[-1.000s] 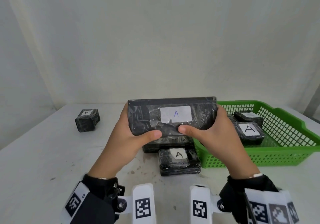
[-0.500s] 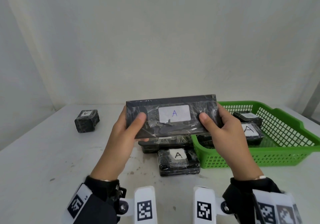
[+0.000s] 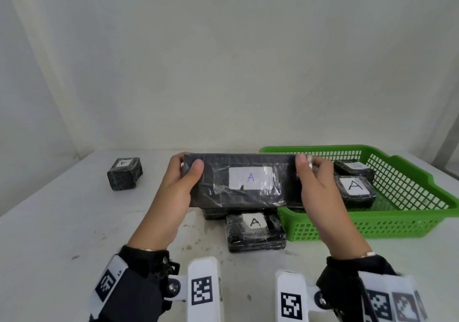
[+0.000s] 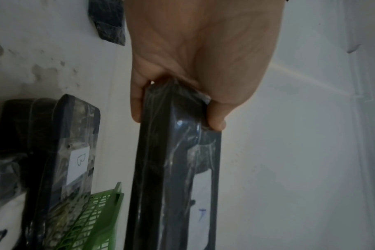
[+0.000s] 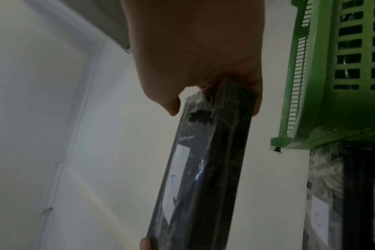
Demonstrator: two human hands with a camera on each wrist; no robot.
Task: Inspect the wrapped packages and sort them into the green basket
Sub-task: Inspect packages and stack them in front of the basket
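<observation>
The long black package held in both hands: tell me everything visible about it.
The long black package is a flat, oblong box wrapped in wrinkled clear film over a dark covering. A white label on its broad face bears a blue letter A. It is held level above the white table, label toward the camera. The left hand grips one short end, the right hand the other, thumbs on the front face. It touches nothing else.

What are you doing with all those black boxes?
A person is sorting wrapped packages. Both hands, the left hand and the right hand, hold a long black package by its ends, above the table, with its white label marked A facing up. Two packages, at least one marked A, already lie in the green basket. A smaller package marked A lies on the table beside the basket, and a small cube-shaped one sits far to the left.
</observation>
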